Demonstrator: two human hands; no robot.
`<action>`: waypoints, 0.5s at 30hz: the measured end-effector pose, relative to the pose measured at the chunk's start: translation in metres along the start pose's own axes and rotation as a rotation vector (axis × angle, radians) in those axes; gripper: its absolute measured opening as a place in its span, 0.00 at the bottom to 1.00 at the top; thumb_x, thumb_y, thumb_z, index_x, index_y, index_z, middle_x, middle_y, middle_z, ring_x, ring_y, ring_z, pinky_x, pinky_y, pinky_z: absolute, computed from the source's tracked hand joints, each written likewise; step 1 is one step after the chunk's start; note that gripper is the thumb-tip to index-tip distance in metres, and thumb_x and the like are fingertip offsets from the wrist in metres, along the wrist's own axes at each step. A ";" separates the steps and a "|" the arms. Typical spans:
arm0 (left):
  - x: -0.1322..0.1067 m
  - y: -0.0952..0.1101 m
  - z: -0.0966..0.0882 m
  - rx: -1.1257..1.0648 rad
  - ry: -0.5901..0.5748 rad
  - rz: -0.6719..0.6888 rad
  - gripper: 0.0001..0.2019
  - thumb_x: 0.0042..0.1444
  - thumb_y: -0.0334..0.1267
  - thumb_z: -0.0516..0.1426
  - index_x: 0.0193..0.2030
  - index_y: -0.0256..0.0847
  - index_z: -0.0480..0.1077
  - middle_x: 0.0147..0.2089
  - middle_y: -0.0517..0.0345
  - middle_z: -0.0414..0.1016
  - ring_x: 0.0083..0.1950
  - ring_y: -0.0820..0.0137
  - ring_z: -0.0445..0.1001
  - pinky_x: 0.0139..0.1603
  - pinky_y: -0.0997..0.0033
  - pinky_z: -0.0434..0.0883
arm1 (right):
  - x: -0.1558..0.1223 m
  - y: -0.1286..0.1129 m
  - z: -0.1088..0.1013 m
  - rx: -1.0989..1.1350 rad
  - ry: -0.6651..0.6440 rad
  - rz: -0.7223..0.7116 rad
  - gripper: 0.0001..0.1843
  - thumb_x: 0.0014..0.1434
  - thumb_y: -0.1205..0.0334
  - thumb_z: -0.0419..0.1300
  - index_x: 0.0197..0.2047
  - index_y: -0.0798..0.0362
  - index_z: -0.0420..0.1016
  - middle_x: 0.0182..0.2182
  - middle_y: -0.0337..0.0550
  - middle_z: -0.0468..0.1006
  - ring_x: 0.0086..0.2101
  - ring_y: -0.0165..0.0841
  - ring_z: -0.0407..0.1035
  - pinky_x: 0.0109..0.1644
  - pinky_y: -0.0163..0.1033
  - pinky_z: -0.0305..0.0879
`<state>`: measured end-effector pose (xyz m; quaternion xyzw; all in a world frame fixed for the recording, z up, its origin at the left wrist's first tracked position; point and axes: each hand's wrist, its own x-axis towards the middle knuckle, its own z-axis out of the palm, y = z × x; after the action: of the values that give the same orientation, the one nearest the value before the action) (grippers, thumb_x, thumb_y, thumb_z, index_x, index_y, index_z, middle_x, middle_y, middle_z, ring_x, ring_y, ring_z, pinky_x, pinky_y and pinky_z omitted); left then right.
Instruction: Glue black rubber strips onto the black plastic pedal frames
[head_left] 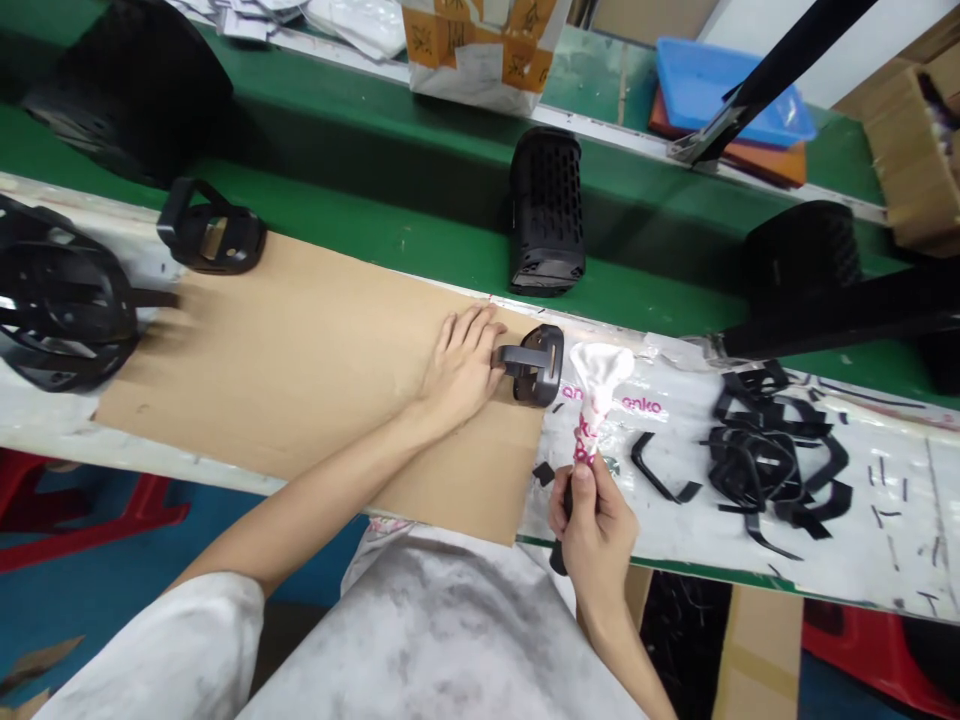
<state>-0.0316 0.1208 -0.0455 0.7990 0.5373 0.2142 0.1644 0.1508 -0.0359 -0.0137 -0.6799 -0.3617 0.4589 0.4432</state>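
My left hand (463, 365) rests on the brown cardboard sheet (300, 370), fingers curled around the end of a small black plastic part (534, 363) lying at the cardboard's right edge. My right hand (595, 525) is closed on a black-handled tool (559, 555) wrapped in a white bag with pink print (596, 390). The wrapped end points up and away, just right of the black part.
A pile of black plastic trimmings (772, 450) lies to the right on a white printed sheet. A black perforated casing (546, 210) stands on the green belt (375, 230). More black parts (210, 228) and a black cage-like piece (60, 300) sit left. Blue tray (720, 90) behind.
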 end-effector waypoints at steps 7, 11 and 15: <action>0.000 -0.002 0.001 0.005 0.029 0.002 0.22 0.65 0.33 0.54 0.66 0.35 0.67 0.77 0.40 0.62 0.80 0.51 0.56 0.81 0.42 0.50 | 0.008 0.000 -0.001 -0.003 -0.101 0.065 0.25 0.69 0.37 0.62 0.46 0.53 0.76 0.26 0.35 0.67 0.18 0.25 0.53 0.17 0.31 0.51; 0.000 -0.002 0.003 -0.008 0.051 0.018 0.22 0.65 0.32 0.54 0.65 0.36 0.67 0.77 0.40 0.63 0.79 0.51 0.57 0.81 0.42 0.50 | 0.008 0.000 0.001 -0.022 -0.091 0.033 0.26 0.70 0.36 0.60 0.45 0.53 0.77 0.24 0.34 0.67 0.18 0.27 0.56 0.18 0.32 0.54; -0.001 -0.005 0.000 -0.038 0.078 0.045 0.19 0.64 0.32 0.54 0.62 0.36 0.68 0.75 0.39 0.65 0.77 0.49 0.58 0.80 0.42 0.51 | 0.015 0.003 -0.007 -0.101 -0.214 0.081 0.30 0.69 0.36 0.61 0.58 0.55 0.78 0.27 0.36 0.72 0.17 0.26 0.55 0.17 0.33 0.52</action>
<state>-0.0355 0.1221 -0.0483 0.7986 0.5212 0.2590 0.1535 0.1620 -0.0251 -0.0198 -0.6625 -0.4019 0.5275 0.3482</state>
